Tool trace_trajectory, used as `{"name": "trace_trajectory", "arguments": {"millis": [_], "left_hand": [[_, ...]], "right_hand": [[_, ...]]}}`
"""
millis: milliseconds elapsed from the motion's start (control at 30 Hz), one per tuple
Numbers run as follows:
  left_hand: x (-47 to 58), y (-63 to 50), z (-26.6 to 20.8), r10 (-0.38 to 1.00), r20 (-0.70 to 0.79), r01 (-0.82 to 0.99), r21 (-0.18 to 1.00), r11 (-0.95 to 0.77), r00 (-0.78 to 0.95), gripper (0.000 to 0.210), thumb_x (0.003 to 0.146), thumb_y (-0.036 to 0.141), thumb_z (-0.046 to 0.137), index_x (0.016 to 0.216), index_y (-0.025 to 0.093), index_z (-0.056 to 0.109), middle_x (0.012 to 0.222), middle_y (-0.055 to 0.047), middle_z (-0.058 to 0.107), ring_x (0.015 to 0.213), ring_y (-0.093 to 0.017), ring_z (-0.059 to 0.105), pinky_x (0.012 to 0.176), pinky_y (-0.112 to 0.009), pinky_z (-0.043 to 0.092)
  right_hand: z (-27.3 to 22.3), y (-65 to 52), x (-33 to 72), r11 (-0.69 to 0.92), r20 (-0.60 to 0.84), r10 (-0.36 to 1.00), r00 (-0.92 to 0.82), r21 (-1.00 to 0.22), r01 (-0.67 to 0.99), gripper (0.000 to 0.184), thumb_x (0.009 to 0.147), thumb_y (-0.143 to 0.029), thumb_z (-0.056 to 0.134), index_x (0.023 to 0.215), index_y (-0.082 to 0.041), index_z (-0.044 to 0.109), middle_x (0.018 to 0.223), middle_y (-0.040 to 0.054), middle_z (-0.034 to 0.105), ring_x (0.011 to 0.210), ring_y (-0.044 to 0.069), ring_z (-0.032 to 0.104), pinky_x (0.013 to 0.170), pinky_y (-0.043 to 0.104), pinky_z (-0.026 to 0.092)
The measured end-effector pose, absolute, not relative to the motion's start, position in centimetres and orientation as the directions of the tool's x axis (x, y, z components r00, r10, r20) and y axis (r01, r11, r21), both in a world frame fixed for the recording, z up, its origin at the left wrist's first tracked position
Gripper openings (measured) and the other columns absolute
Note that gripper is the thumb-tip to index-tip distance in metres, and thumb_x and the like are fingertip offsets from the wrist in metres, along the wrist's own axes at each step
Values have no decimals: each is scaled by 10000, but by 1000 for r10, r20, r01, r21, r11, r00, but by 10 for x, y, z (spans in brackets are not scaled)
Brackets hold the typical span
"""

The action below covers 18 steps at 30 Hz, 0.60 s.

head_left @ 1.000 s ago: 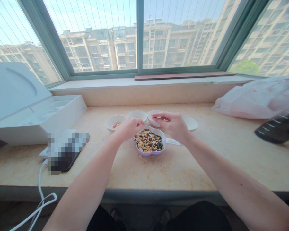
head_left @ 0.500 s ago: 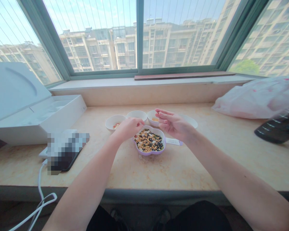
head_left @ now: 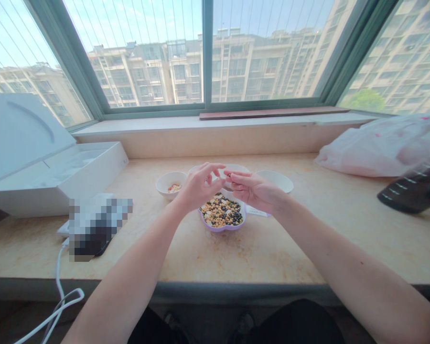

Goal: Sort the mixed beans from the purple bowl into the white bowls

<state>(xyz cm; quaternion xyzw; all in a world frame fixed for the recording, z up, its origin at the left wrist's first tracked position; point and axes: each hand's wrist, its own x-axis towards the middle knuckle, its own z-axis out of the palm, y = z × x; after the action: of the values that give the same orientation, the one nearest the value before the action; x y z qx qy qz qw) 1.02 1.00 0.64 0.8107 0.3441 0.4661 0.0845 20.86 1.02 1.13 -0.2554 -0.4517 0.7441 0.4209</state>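
Note:
A purple-rimmed, flower-shaped bowl (head_left: 222, 228) holds mixed beans (head_left: 220, 210): yellow, black and green ones with pale flat pieces. Above its far edge my left hand (head_left: 198, 186) has thumb and index finger apart, close to my right fingertips, with nothing visible between them. My right hand (head_left: 256, 188) is turned partly palm up, its fingers closed around a small dark bean (head_left: 229, 175) at the tips. Behind it, a white bowl (head_left: 241, 168) is partly hidden by both hands. Left of my left hand stands another white bowl (head_left: 161, 184) with a few red and pale pieces.
A white dish (head_left: 277, 180) sits behind my right wrist, and another white bowl is mostly covered by my left hand. At left are an open white box (head_left: 89, 167) and a blurred phone with a cable (head_left: 59, 272). A plastic bag (head_left: 376, 148) and dark bottle (head_left: 404, 193) lie right.
My left hand has risen and shifted right toward my right fingertips, its thumb and index finger spreading. My right hand has dropped slightly and moved a little left.

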Motion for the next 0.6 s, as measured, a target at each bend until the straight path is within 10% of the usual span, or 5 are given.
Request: {"name": "trace_trajectory", "arguments": {"millis": [600], "left_hand": [[12,11,4,582,710,450,403,-797,396,186,956,329,628,1049,239,761,856,-13,664,695,-98,591,686,-225,477]], "right_hand": [[1,13,205,-248,-38,849,-527,-909,-334,183,764,-237,829,911,-169,745,755,-26,609,638,63,485,575,184,428]]}}
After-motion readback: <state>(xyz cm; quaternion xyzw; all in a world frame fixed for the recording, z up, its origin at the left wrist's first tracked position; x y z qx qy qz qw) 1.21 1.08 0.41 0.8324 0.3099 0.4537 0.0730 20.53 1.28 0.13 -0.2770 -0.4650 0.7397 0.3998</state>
